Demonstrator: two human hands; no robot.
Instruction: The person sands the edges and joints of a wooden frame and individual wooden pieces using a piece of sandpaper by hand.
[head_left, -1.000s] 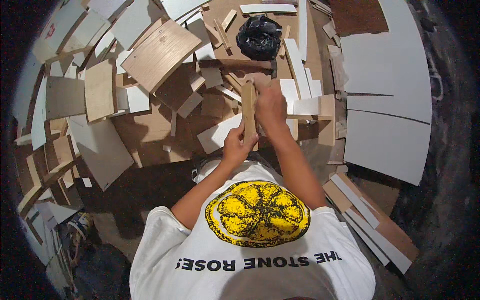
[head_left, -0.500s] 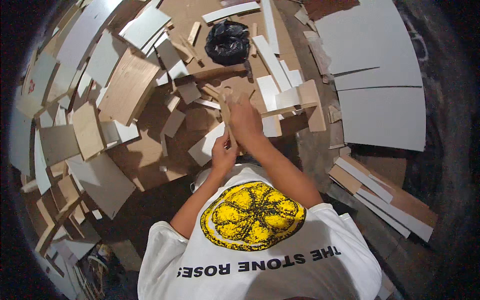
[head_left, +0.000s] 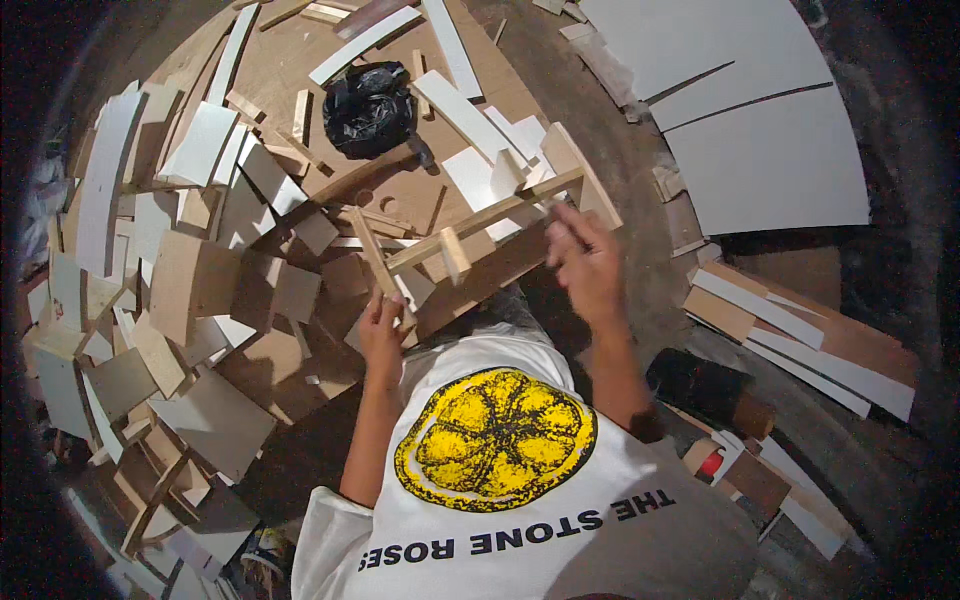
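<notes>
A wooden frame lies across the near edge of the worktable. It has a long thin rail with an end board on the right, a slimmer end strip on the left and short blocks standing off the rail. My left hand is closed on the lower end of the left strip. Beside the right part of the rail, my right hand has its fingers loosely bent and apart, slightly blurred. No object shows in it.
A black plastic bag sits on the brown table. White strips and wood offcuts surround it. Many boards pile up at the left. Large white panels lie at the right, with stacked strips nearer.
My hands have moved apart: the right went from beside the left to the frame's right side. The left strip now stands against the rail's left end. The view has shifted.
</notes>
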